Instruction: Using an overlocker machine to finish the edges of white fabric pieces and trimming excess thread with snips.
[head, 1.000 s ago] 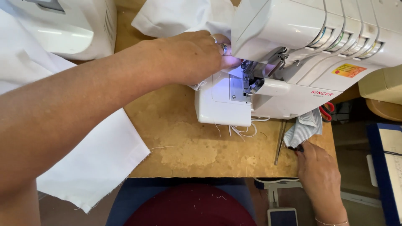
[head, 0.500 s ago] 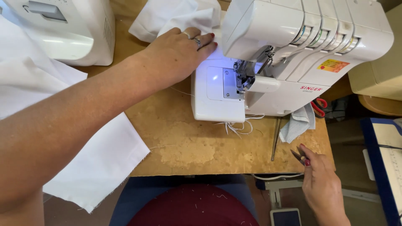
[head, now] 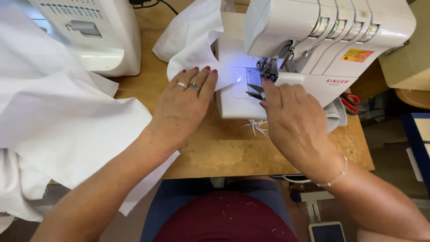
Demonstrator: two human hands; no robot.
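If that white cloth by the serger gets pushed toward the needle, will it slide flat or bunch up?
Probably bunch: the white cloth already lies in soft folds, so it looks floppy and light. The left hand lies flat beside its edge, which likely helps. The bare wooden table seems smooth, so sliding looks easy.

Orange-yellow rectangular sticker [head: 356, 55] on white overlock machine [head: 331, 27] front; dark screen [head: 327, 232] at bottom edge
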